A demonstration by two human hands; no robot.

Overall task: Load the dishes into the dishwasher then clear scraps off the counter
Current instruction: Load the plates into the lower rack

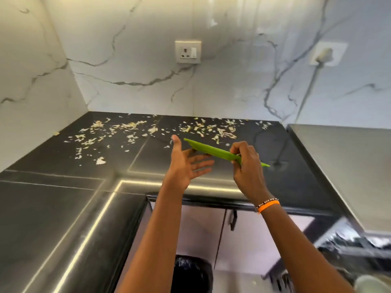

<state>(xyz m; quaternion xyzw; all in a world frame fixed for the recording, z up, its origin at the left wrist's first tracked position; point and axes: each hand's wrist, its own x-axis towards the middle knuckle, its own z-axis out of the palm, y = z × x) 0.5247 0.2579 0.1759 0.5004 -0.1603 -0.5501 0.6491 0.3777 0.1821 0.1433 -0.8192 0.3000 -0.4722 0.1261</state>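
- Dark counter (63,208), marble corner; scraps (131,132) strewn along back edge.
- Right hand (246,163) pinching green plate (215,152); left hand (186,163) open, fingers beneath.
- Risk: tilted plate slipping, scraps pushed off front edge.

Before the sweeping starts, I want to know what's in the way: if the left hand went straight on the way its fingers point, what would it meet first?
The left hand points right, under the green board. Going on, it would likely meet the right hand gripping the board; depth is unclear.
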